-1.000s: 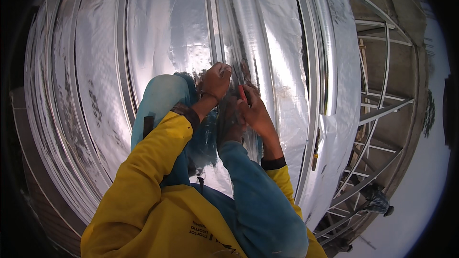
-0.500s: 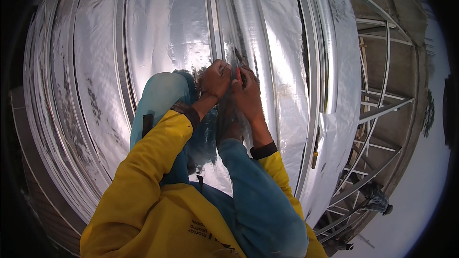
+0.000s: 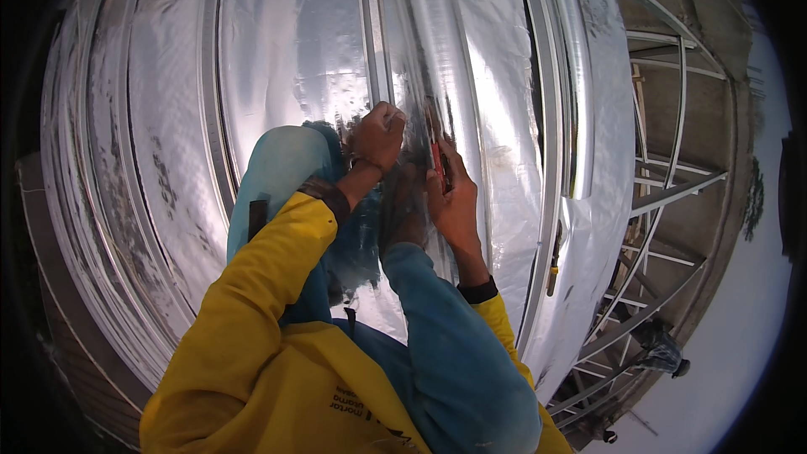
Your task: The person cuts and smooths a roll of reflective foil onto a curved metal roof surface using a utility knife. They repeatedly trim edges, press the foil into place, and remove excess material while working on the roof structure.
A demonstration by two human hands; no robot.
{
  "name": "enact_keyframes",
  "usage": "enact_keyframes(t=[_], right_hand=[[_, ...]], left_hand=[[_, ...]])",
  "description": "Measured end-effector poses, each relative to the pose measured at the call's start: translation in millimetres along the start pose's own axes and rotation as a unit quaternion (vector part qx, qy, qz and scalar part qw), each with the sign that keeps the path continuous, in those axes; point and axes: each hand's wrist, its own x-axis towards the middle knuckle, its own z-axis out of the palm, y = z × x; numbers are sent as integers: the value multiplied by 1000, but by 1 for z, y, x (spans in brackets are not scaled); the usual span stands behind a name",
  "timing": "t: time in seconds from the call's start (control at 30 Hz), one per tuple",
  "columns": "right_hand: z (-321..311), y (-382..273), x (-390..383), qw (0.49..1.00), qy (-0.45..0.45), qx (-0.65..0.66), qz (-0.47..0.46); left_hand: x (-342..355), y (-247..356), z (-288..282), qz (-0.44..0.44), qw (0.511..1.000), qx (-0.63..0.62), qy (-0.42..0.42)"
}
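My left hand (image 3: 378,134) is closed in a pinch on the thin shiny film (image 3: 403,50), just below the end of a narrow metal batten (image 3: 378,25). My right hand (image 3: 448,193) is wrapped round a red-handled tool (image 3: 437,160), which looks like a cutter, with its tip lying along a crease in the film. A silver foil sheet (image 3: 286,34) spreads under both hands. My bent legs in blue trousers (image 3: 282,168) flank the place where I work, the left knee beside my left hand. A tool with a yellow-tipped handle (image 3: 554,269) lies by a rail at the right.
More metal battens (image 3: 210,76) run lengthwise over the foil. A long silver roll (image 3: 573,118) lies at the right. Beyond the edge is an open steel frame (image 3: 677,118) above grey concrete, with a person in dark clothing (image 3: 660,345) lower down. A brown tiled surface (image 3: 59,303) shows at far left.
My right hand rose with the red tool, then drew back down and to the right along the film, showing more of the tool. My left hand has edged slightly up.
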Motion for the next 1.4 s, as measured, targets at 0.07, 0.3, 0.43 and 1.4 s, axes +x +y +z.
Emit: enact_keyframes(t=[0.07,0.3,0.43,1.4], right_hand=[[-6,-4,-6,999,-21,29,31],[12,18,5,999,5,-33,-42],[23,27,26,1000,1,17,10],[-2,4,-2,991,-23,62,115]], left_hand=[[1,1,0,5,1000,10,7],[-1,7,1,-18,1000,0,14],[0,11,0,-29,1000,-5,3],[42,31,-4,298,923,241,34]])
